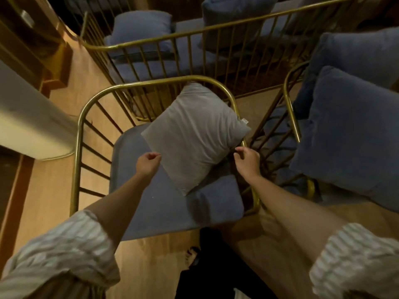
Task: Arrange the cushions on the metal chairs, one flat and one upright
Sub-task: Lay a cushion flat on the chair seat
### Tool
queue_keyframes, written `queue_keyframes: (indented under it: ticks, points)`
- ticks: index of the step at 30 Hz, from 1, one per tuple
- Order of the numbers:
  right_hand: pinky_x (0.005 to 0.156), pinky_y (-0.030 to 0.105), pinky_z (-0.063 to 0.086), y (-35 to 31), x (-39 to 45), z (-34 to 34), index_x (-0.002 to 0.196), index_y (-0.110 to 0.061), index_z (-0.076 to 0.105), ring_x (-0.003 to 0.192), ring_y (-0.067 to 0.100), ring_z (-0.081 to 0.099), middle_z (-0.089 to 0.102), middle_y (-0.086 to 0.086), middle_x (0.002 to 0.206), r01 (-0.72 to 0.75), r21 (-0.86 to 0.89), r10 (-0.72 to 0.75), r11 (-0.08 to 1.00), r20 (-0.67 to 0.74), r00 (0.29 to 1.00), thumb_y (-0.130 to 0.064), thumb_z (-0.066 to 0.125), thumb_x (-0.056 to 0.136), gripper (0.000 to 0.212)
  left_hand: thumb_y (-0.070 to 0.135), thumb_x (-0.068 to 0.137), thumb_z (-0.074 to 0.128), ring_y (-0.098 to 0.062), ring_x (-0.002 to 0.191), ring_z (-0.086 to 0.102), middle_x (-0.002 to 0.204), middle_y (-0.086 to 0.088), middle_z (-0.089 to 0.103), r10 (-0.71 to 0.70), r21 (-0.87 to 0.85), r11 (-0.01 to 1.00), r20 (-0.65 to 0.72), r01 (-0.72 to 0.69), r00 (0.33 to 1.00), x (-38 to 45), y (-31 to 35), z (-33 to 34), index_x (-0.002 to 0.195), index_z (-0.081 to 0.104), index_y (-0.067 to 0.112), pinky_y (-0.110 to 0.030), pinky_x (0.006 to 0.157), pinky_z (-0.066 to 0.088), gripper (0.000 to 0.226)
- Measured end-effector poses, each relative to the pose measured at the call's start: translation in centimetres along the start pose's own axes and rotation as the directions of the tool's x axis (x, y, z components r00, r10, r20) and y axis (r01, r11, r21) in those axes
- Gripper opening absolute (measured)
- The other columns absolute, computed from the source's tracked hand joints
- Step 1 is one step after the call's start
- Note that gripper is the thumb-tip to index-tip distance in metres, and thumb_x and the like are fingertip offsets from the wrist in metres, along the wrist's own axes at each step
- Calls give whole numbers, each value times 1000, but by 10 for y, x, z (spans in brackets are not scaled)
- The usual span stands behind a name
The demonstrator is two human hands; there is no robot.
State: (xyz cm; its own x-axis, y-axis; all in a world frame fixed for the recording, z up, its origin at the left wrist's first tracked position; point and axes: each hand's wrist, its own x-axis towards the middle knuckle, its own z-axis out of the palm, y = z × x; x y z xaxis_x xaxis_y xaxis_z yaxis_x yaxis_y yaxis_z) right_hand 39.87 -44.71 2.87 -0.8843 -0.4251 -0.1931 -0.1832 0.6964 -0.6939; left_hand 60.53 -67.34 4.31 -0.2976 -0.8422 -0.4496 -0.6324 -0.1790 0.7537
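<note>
Looking down on a wooden floor [54,190] crowded with brass-coloured metal chairs. Landmark: the near chair [78,134], curved rail, thin bars. A blue seat pad [155,203] lies flat on its seat. Leaning on the pad and against the chair's far-right rail, a grey cushion [194,137] stands tilted, one corner down on the pad, a small white tag at its right corner. Beyond the near chair, a longer metal bench [194,29] holds blue cushions [140,29], propped upright. To the right of the near chair, another chair [291,104] carries two large blue cushions [349,134]. Left hand [149,162] sits at the grey cushion's lower-left edge, fingers curled together into a loose fist; whether it pinches the fabric, cannot tell. Right hand [246,158] sits at the cushion's lower-right side, fingers curled, tips close to the fabric; grip unclear. Striped sleeves [64,244] rolled up on both forearms.
</note>
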Motion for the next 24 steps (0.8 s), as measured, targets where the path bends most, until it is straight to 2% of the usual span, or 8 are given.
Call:
queue_keyframes:
  ticks: [3, 6, 12, 15, 16, 18, 20, 24]
  points:
    - [107, 32, 30, -6, 20, 2, 112, -11, 68, 123, 30, 51, 66, 9, 119, -2, -13, 1, 1000, -65, 998, -16, 59, 91, 23, 15, 94, 61, -24, 90, 58, 94, -13, 63, -25, -10, 1000, 39, 25, 999, 16, -3, 10, 99, 67, 4, -41, 84, 50, 13]
    - [106, 36, 37, -15, 51, 5, 116, -11, 65, 124, 29, 51, 63, 12, 124, -19, 24, 21, 1000, -85, 996, -16, 60, 91, 26, 15, 94, 61, -25, 89, 56, 95, -15, 62, -74, 11, 997, 71, 73, 995, 37, -11, 23, 97, 66, 4, -44, 84, 50, 13]
    - [105, 30, 35, -42, 128, 28, 118, -10, 63, 127, 27, 47, 53, 12, 134, 125, -119, -118, 985, 70, 991, -22, 59, 92, 29, 2, 95, 45, -27, 72, 55, 95, -16, 66, -216, 21, 976, 75, 215, 974, 91, -20, 48, 119, 66, 2, -40, 73, 48, 31]
    - [111, 37, 34, -54, 162, 47, 124, -9, 58, 133, 30, 40, 48, 14, 138, 204, -192, -161, 960, 219, 962, -28, 60, 92, 37, 6, 98, 45, -43, 105, 61, 119, -21, 65, -288, -65, 955, 16, 288, 958, 115, -21, 60, 126, 62, 2, -52, 93, 51, 34]
    - [112, 40, 33, -58, 171, 52, 126, -9, 57, 133, 31, 40, 48, 14, 138, 228, -224, -169, 947, 254, 952, -31, 61, 92, 41, 8, 98, 45, -44, 108, 60, 120, -22, 64, -304, -73, 950, 4, 303, 953, 121, -21, 63, 127, 61, 2, -54, 94, 51, 34]
    - [113, 42, 32, -66, 191, 65, 130, -11, 53, 134, 32, 38, 46, 14, 140, 240, -281, -157, 929, 290, 944, -40, 62, 90, 50, 13, 98, 47, -36, 88, 64, 111, -25, 65, -325, -52, 944, 5, 325, 946, 134, -26, 69, 122, 62, -1, -46, 77, 55, 31]
    - [112, 42, 33, -73, 207, 75, 132, -12, 50, 135, 33, 37, 44, 14, 143, 213, -260, -143, 942, 263, 954, -48, 65, 87, 59, 13, 97, 51, -26, 70, 58, 100, -24, 63, -372, -36, 927, 42, 373, 927, 145, -34, 76, 120, 60, -6, -36, 59, 47, 31]
    - [111, 47, 34, -80, 236, 87, 142, -19, 36, 136, 34, 36, 40, 10, 149, 95, -245, -37, 965, 231, 972, -70, 65, 74, 90, 10, 94, 53, -37, 106, 59, 128, -25, 58, -569, -130, 805, 104, 578, 816, 161, -51, 92, 127, 53, -10, -44, 81, 47, 39]
